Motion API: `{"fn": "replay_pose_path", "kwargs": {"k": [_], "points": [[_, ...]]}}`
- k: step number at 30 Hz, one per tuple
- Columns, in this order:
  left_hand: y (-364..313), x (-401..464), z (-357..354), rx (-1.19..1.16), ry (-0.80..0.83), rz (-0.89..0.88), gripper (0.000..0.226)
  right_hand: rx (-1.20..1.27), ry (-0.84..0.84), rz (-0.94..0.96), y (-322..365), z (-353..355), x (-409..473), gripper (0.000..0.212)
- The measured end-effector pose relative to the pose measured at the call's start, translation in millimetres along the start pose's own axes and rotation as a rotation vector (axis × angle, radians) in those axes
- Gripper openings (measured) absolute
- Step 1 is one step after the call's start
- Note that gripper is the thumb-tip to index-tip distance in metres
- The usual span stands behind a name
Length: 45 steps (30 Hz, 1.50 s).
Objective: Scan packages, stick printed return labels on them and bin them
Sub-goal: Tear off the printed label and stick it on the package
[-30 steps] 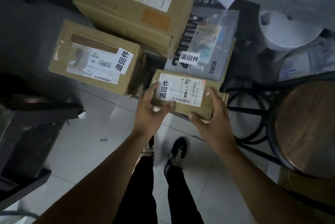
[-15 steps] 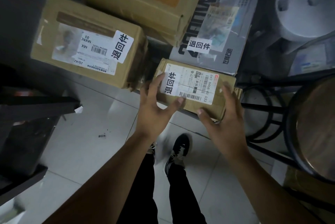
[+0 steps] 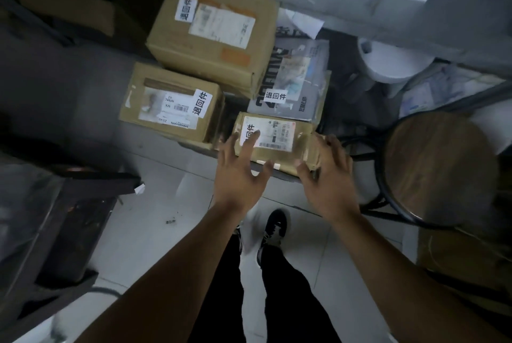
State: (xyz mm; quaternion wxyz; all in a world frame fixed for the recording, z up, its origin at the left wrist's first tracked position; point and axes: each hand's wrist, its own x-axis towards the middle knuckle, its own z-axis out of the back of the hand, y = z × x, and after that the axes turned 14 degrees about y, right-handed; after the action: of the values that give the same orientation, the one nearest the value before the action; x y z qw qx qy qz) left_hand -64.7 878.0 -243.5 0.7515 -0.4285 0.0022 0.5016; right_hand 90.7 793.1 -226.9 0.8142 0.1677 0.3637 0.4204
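A small brown box (image 3: 277,154) with a white shipping label and a black-on-white return sticker (image 3: 277,134) lies at the front of a pile of parcels on the floor. My left hand (image 3: 238,176) is spread over its left end, one fingertip lying on the sticker. At the box's right end my right hand (image 3: 329,176) has loosely spread fingers, the thumb by the front corner; neither hand grips it. Behind it lie a medium box (image 3: 171,109), a large box (image 3: 216,34) and a grey mailer bag (image 3: 299,79), each with a return sticker.
A round wooden stool with a black metal frame (image 3: 440,165) stands close on the right. A white cylinder (image 3: 388,65) sits behind it. A dark metal rack (image 3: 69,204) fills the left. Pale floor tiles and my feet (image 3: 274,229) are below.
Both hands held the small box a second ago; it now rests in the pile and the fingers have opened and spread. The camera has pulled back.
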Motion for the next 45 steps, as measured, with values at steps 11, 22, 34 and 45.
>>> {"fn": "replay_pose_path", "kwargs": {"k": [11, 22, 34, 45], "points": [[-118, -108, 48, 0.322, 0.17, -0.189, 0.062, -0.039, -0.135, -0.25, 44, 82, -160, 0.062], [-216, -207, 20, 0.573, 0.375, -0.682, 0.058, 0.075, -0.454, -0.644, 13, 97, -341, 0.059], [-318, -370, -99, 0.669, 0.577, -1.033, 0.055, 0.23, -0.798, -0.876, -60, 109, -541, 0.06], [-361, -498, -197, 0.756, 0.62, -1.189, 0.056, 0.303, -0.926, -0.959, -134, 100, -671, 0.061]]}}
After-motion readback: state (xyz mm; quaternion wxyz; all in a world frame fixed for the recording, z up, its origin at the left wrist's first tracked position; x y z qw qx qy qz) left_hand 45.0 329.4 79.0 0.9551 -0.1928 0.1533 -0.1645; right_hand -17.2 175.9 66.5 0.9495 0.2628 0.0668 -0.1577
